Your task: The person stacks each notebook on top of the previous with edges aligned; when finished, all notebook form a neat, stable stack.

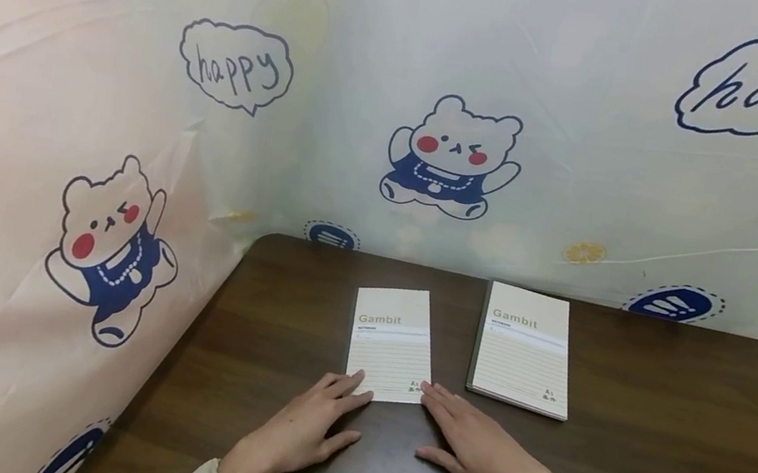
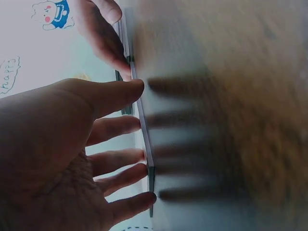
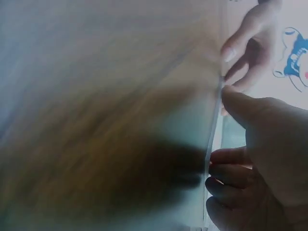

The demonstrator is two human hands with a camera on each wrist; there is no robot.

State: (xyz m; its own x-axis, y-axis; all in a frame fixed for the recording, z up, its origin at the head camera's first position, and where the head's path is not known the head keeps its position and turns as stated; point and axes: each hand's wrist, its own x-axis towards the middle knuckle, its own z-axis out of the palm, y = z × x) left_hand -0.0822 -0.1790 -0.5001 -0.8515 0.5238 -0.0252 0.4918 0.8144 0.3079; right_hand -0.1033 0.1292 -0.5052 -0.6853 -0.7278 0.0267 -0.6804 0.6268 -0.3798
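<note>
A thin white "Gambit" notebook (image 1: 388, 348) lies flat on the brown table, its printed cover upward. My left hand (image 1: 303, 426) touches its lower left corner with extended fingertips. At the lower right corner, my right hand (image 1: 482, 449) rests with straight fingers against the edge. Both thumbs lie apart from the notebook, on the near side. In the left wrist view, the left hand's (image 2: 72, 144) fingers are spread along the thin notebook edge. The right wrist view has the right hand (image 3: 274, 159) low by the tabletop, its fingertips partly in shadow.
To the right, a thicker stack of matching notebooks (image 1: 527, 347) lies on the table (image 1: 663, 439), slightly turned. A pale curtain (image 1: 343, 95) printed with bears and the word "happy" hangs behind the table and along its left side.
</note>
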